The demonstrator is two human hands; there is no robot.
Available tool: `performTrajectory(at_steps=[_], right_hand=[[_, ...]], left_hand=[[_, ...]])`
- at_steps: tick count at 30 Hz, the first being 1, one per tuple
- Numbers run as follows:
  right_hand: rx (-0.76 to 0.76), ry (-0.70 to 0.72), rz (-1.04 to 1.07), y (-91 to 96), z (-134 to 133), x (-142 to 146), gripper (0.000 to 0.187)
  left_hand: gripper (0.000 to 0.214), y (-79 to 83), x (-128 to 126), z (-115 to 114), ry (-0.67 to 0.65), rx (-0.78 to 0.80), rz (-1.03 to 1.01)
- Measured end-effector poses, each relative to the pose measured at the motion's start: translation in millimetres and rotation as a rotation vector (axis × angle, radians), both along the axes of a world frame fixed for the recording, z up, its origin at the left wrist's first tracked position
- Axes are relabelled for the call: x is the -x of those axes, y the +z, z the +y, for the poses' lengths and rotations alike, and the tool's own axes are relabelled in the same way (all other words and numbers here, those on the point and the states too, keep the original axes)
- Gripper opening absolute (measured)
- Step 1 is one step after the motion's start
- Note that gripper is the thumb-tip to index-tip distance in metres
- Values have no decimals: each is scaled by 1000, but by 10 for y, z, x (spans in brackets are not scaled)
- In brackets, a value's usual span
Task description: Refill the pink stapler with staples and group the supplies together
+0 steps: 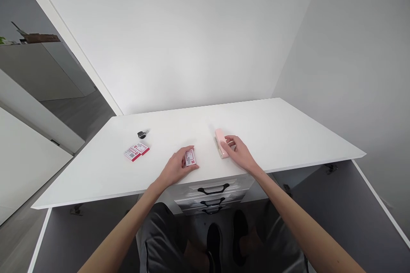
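Observation:
My left hand (178,164) has its thumb and fingers closed around the ends of a small red-and-white staple box (190,158), just above or on the white top. A pink stapler (220,140) lies on the surface to its right. My right hand (236,150) grips the stapler from its right side, the thumb across its near part. Two more red-and-white boxes (137,151) lie side by side to the left, touching each other. Behind them is a small black tool (142,135) with a metal part, which looks like a staple remover.
The white cabinet top (256,123) meets a wall at the back. Below its front edge are drawers with black handles (214,189). Cabinet doors stand open at the left and right (346,204). My legs and dark shoes (214,239) are underneath.

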State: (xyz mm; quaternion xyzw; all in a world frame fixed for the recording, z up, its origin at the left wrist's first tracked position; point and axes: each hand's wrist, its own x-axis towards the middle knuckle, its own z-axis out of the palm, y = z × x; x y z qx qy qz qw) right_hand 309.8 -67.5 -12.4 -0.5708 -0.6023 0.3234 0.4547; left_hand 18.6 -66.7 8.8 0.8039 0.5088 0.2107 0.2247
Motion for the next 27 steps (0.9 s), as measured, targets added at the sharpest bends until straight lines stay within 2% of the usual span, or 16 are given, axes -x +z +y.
performTrajectory(at_steps=[3,7,15,20,25,27], right_hand=[[-7,-3,-20,-32,31,-1,57],[-21,-19,-23,-76,74,3,56],[-7,-37,-6,-119,132,16,57],[-23,-10,-8,-118,122,19,56],[-30,-3,11,-103,111,20,56],[-21,-14,31,-85,100,20,56]], left_hand=[[67,-18,-178,100,-71,-37,-37],[69,-29,-327,219,-95,-93,-106],[81,-62,-548,341,-80,43,-118],[84,-131,-747,398,-187,46,-215],[91,-163,-725,356,-198,17,-270],[87,-158,-648,334,-187,-30,-282]])
